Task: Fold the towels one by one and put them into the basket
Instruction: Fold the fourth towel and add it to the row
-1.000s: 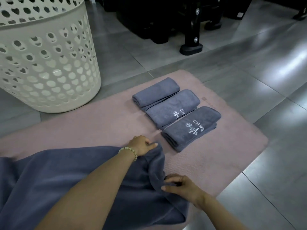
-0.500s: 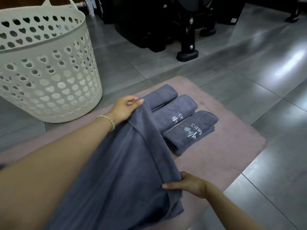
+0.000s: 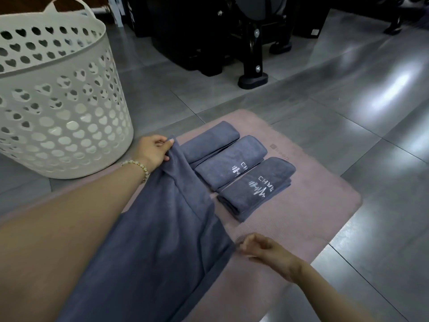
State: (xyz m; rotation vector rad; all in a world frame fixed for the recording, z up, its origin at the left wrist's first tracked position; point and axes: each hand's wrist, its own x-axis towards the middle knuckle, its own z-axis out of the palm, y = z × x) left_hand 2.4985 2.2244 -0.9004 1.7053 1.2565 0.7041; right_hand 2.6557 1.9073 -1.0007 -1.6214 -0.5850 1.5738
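A large grey unfolded towel (image 3: 157, 240) stretches from my lap across the pink mat (image 3: 320, 201). My left hand (image 3: 154, 151) pinches its far corner, lifted beside the folded towels. My right hand (image 3: 262, 249), blurred, has its fingers curled at the towel's near right corner and seems to pinch it. Three folded grey towels lie side by side on the mat: a plain one (image 3: 210, 140), a middle one (image 3: 229, 162) and a near one (image 3: 255, 187), the last two with white lettering. The white basket (image 3: 58, 108) with heart-shaped holes stands on the floor to the left.
Grey floor tiles surround the mat. A black equipment stand with a foot (image 3: 253, 80) stands behind the mat. More dark gear fills the far background.
My left hand has carried the towel's corner forward from the near mat to beside the folded towels. My right hand has stayed at the near corner, and the towel is drawn out straighter.
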